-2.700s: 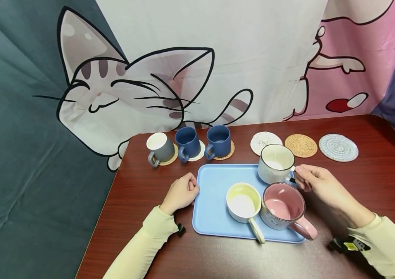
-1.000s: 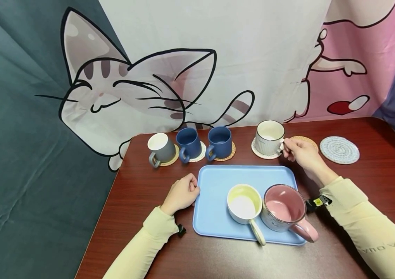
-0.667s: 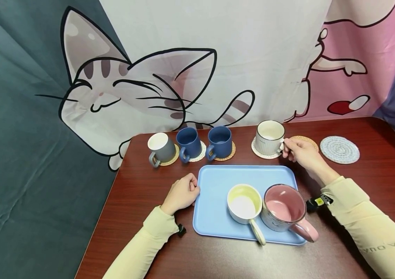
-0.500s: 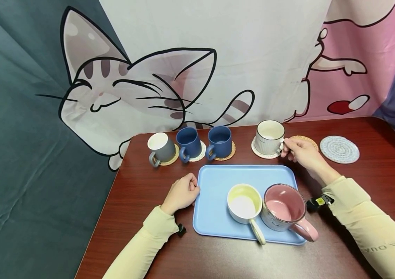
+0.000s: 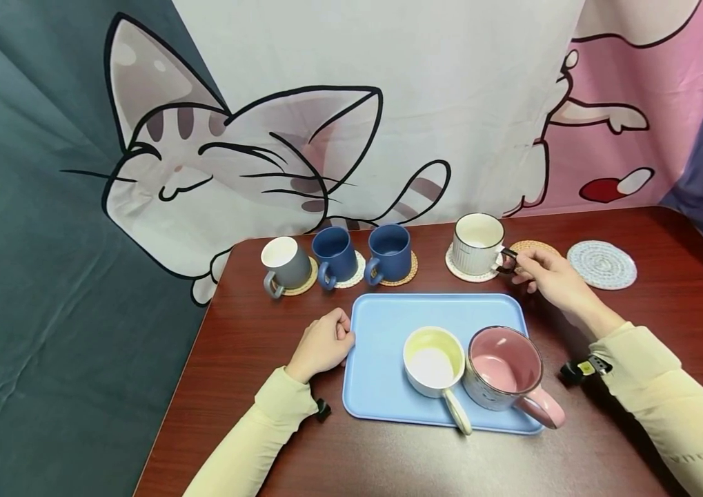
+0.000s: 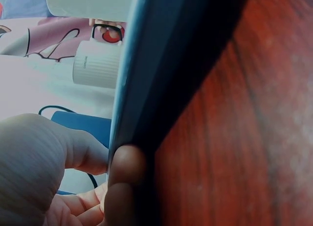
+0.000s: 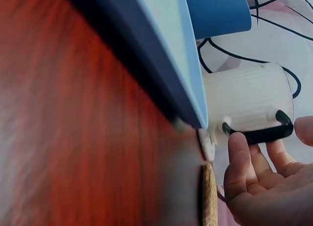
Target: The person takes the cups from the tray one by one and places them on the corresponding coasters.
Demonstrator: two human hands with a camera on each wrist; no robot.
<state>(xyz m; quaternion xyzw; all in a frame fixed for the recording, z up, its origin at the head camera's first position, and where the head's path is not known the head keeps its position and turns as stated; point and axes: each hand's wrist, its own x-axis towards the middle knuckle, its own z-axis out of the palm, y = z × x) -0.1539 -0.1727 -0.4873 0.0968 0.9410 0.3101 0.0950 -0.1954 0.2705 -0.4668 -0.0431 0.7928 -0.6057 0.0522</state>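
Your right hand point(image 5: 550, 275) sits right of centre in the head view, its fingers point(image 7: 238, 160) loosely spread around the dark handle of the white ribbed mug point(image 5: 478, 243); whether they touch it, you cannot tell. That mug stands upright on a pale coaster point(image 5: 468, 272) toward the upper right of the surface point(image 5: 252, 331). Your left hand point(image 5: 321, 344) rests with fingers curled against the left edge of the blue tray point(image 5: 382, 359), which carries a yellow-lined cup point(image 5: 434, 361) and a pink mug point(image 5: 505, 369) side by side at its lower right.
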